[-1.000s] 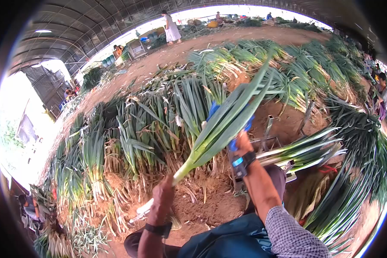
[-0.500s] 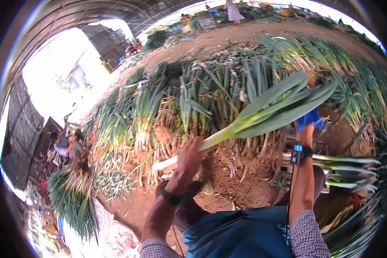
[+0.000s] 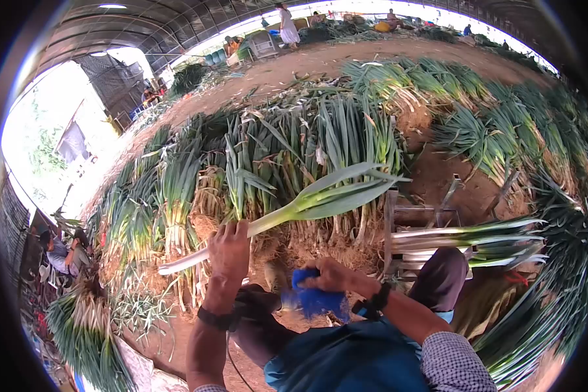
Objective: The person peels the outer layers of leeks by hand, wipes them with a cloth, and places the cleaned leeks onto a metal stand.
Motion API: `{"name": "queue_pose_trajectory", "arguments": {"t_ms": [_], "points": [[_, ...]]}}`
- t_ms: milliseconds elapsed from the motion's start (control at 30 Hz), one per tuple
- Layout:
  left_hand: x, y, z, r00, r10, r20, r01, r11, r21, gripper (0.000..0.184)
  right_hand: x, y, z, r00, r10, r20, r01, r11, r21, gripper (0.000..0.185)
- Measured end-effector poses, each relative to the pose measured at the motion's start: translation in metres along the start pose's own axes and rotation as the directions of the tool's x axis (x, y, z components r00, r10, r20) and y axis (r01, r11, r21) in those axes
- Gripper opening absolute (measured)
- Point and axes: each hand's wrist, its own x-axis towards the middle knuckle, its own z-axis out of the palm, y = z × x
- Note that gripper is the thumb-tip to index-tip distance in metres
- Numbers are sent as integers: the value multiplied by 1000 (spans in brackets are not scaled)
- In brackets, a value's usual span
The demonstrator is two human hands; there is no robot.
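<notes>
My left hand (image 3: 228,251) is closed around the white stalk of a leek (image 3: 274,221). The leek slants across the view, its bare white end at the lower left and its broad green leaves fanning out to the upper right. Low in front of my lap, my right hand (image 3: 330,274) grips a blue cloth (image 3: 321,302), blurred by motion. The cloth hangs beneath my fingers, apart from the leek.
Rows of untrimmed leeks (image 3: 281,144) with roots lie ahead. Several cleaned leeks (image 3: 464,238) rest on a low rack (image 3: 391,228) to my right. A bundle of leeks (image 3: 88,333) stands at the lower left. People (image 3: 62,251) sit at the far left.
My right hand with the blue cloth has come from the leek's leaf end down toward my lap. The leek stays in my left hand. The view has shifted right.
</notes>
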Motion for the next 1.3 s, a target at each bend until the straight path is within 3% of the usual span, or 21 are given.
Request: {"name": "queue_pose_trajectory", "arguments": {"t_ms": [33,67,100,167,233,300,400,467,533,600,667,700,767,833,900,967,1100,1200,1233,1267,1300], "points": [[2,-5,-3,999,32,-41,-31,999,25,28,15,14,-25,968,153,196,-229,855,464,30],[-1,-12,1,997,58,-57,-54,996,65,30,28,30,-51,882,177,436,-465,467,752,34],[-3,-15,-2,994,80,-70,-74,993,90,27,37,45,-73,765,64,641,-640,-42,767,39],[-3,-12,-19,984,159,-86,-148,981,125,22,80,87,-90,721,328,610,-507,-349,788,41],[1,-5,-30,970,219,-102,-204,969,137,23,124,100,-78,875,459,154,-158,-29,987,42],[7,-1,-40,954,263,-148,-237,957,168,26,148,79,-49,943,305,-131,68,209,976,39],[5,-11,-76,959,262,-108,-233,945,227,27,127,66,-17,979,34,200,-200,6,980,36],[-2,-29,-91,965,255,-58,-227,927,300,27,107,73,2,890,53,452,-450,253,856,38],[-10,-54,-99,967,250,-42,-218,906,363,26,74,85,42,845,4,534,-499,362,787,49],[-8,-81,-109,962,249,-116,-185,899,396,19,41,102,60,819,2,574,-568,143,810,44],[3,-93,-125,941,297,-164,-204,881,428,17,51,131,37,556,49,830,-818,-144,557,43],[9,-94,-132,931,313,-185,-206,873,442,16,54,139,37,447,82,891,-773,-466,431,42],[17,-88,-142,941,295,-166,-201,883,424,18,67,141,27,599,-2,800,-390,-874,291,46],[33,-79,-153,926,321,-198,-220,886,407,18,87,133,5,685,-76,724,-518,-750,411,47],[46,-75,-155,908,352,-228,-248,889,384,20,102,110,-12,878,-96,469,-478,-252,842,57],[55,-72,-162,894,393,-214,-296,878,375,20,106,81,-22,872,-268,410,-463,-173,869,60],[68,-55,-185,864,453,-218,-327,835,442,17,100,75,-33,856,-294,425,-508,-330,796,57],[83,-53,-198,851,294,-435,-7,835,550,44,114,85,-52,886,-198,418,-462,-440,770,48],[87,-51,-200,803,232,-549,142,820,555,50,126,97,-66,892,-190,410,-449,-478,755,48],[85,-58,-198,712,73,-699,247,905,347,62,135,102,-71,897,-180,403,-435,-518,737,48],[79,-56,-184,524,9,-852,201,970,135,53,139,99,-69,907,-188,378,-417,-538,733,48]]}}
